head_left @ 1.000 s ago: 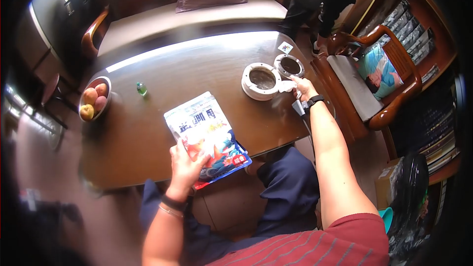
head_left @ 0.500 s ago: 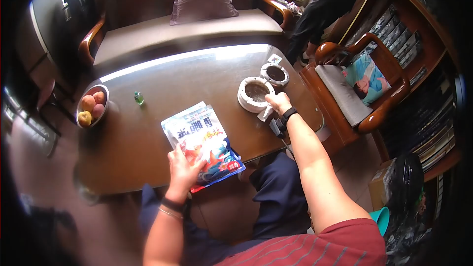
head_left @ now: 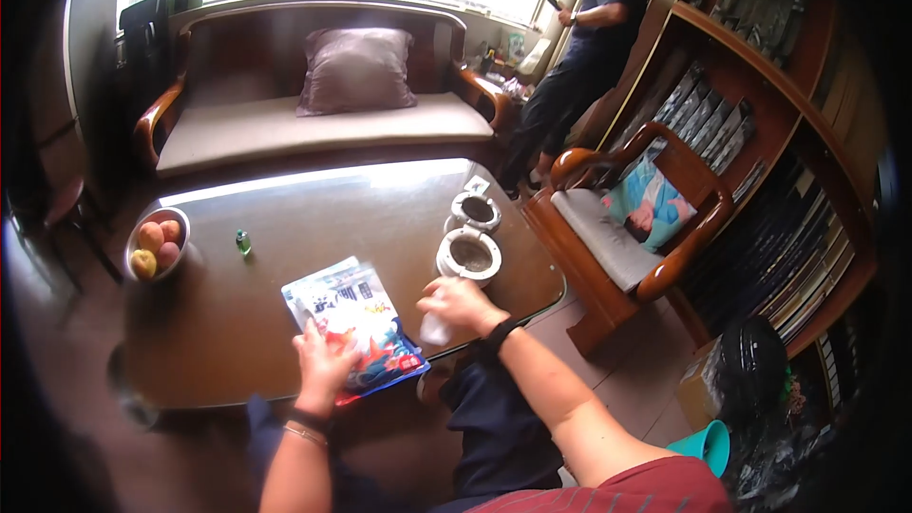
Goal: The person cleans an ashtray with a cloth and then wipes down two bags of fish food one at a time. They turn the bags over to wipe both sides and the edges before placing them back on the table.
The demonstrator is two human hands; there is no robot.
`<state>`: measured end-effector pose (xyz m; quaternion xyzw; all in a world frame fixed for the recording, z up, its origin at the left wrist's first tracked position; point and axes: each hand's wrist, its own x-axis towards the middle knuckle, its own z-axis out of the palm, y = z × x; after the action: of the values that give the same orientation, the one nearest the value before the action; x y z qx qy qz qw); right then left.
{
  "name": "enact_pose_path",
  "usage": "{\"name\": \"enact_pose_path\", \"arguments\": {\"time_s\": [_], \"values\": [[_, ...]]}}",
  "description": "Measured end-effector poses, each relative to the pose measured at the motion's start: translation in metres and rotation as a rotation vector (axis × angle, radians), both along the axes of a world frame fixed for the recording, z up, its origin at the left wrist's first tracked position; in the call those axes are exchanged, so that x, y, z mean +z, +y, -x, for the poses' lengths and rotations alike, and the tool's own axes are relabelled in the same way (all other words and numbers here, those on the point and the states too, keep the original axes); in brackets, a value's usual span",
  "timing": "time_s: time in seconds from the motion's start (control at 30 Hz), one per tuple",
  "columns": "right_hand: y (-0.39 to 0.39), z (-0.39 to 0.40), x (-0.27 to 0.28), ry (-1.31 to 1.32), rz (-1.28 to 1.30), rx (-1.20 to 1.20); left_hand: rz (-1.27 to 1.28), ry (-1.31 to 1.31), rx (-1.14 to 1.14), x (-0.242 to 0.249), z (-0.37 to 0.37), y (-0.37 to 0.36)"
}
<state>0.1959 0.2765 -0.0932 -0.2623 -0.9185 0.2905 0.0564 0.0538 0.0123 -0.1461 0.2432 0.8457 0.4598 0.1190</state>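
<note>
Packet (head_left: 366,323), printed in colour, lying slantwise at the near edge of the brown table (head_left: 218,323), its lower end reaching that edge. The upper part is white to pale blue and bears large dark characters; orange-red artwork fills the middle, deep blue the lower part, and a small red label marks the lower right corner. The surface is glossy, with bright reflections. A second pale edge shows along its upper left side; whether this belongs to another packet cannot be told. The left hand (head_left: 323,361) lies over the packet's lower left part, fingers loosely bent and thumb across the printed face; whether they pinch the material cannot be told. The right hand (head_left: 461,306), just beside the packet on its right, has its fingers curled over a white wad (head_left: 435,329), which hangs below them. Beyond this hand stand two round white pots with dark interiors, the larger pot (head_left: 469,255) nearer and the smaller pot (head_left: 475,212) directly behind. A small green bottle (head_left: 243,243) stands upright beyond the packet, to its left. Farther left, near the table's end, a bowl (head_left: 184,239) holds peach-like fruit (head_left: 152,236), red and yellow. In the background, a person (head_left: 594,38) stands beside the sofa (head_left: 285,128), holding a dark object.
</note>
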Motion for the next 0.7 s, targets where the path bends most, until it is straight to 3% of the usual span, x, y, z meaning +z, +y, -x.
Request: {"name": "enact_pose_path", "arguments": {"time_s": [0.07, 0.13, 0.2, 0.27, 0.33, 0.4, 0.43, 0.5, 0.63, 0.7], "values": [[-0.015, 0.021, -0.046, -0.119, 0.217, 0.133, -0.058, 0.005, 0.01, 0.003, -0.001, 0.001], [-0.052, 0.025, -0.03, -0.132, 0.361, 0.05, -0.046, 0.027, 0.036, -0.007, 0.0, 0.003], [-0.067, 0.028, -0.019, -0.13, 0.336, -0.002, -0.052, 0.113, 0.063, -0.015, 0.004, 0.003], [-0.063, 0.027, -0.023, -0.098, 0.444, -0.055, -0.312, -0.217, -0.054, -0.004, 0.005, 0.001], [-0.05, 0.024, -0.034, -0.057, 0.848, -0.076, -0.362, -0.203, -0.1, -0.023, 0.002, 0.006], [-0.059, 0.022, -0.025, -0.021, 0.772, -0.107, -0.634, -0.654, -0.112, -0.034, -0.005, 0.015], [-0.064, 0.024, -0.019, 0.015, 0.705, -0.135, -0.675, -0.837, -0.252, -0.002, -0.013, 0.008], [-0.059, 0.027, -0.033, 0.116, 0.671, -0.074, -0.746, -0.815, -0.273, -0.003, -0.026, 0.011], [-0.062, 0.019, -0.012, 0.33, 1.132, 0.007, -0.759, -0.628, -0.281, 0.005, -0.03, 0.01], [-0.058, 0.018, -0.013, 0.408, 1.184, 0.047, -0.849, -0.748, -0.359, 0.024, -0.029, 0.007]]}}
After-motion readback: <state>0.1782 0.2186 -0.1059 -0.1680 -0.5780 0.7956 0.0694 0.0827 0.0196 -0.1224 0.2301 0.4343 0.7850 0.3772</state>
